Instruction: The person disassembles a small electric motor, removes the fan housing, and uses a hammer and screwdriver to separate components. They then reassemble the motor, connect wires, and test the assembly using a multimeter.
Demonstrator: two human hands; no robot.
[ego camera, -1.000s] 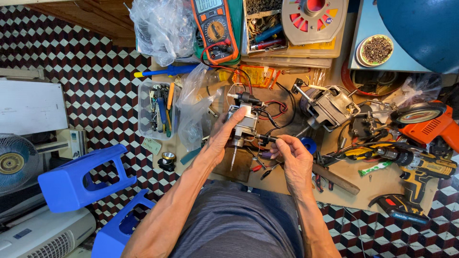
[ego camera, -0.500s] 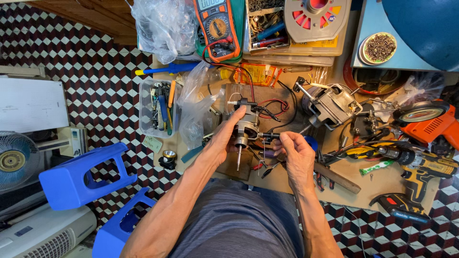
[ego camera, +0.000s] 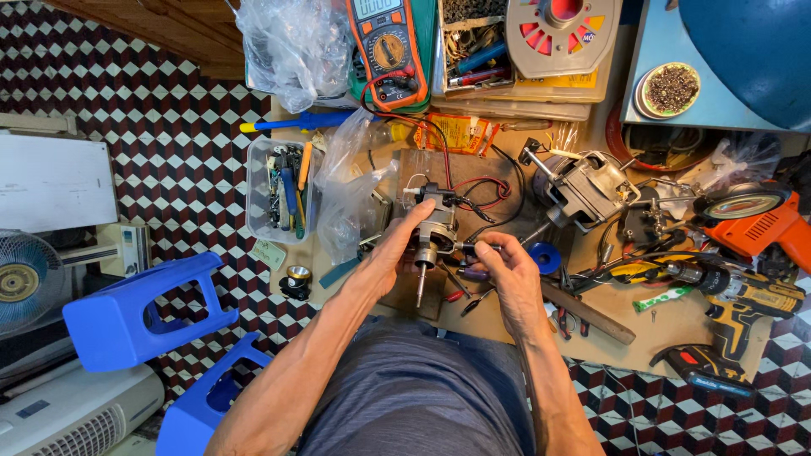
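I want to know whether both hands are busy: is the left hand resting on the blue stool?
No, the left hand grips the small electric motor above the workbench, while the blue stool lies apart on the floor.

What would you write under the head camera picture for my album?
Left hand steadies a small electric motor while the right hand works at its side with a tool, above a cluttered workbench.

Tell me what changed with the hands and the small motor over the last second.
The left hand turned the small motor so its shaft now points down toward the person. The right hand stayed closed on a thin tool at the motor's side. The second motor and multimeter kept their places.
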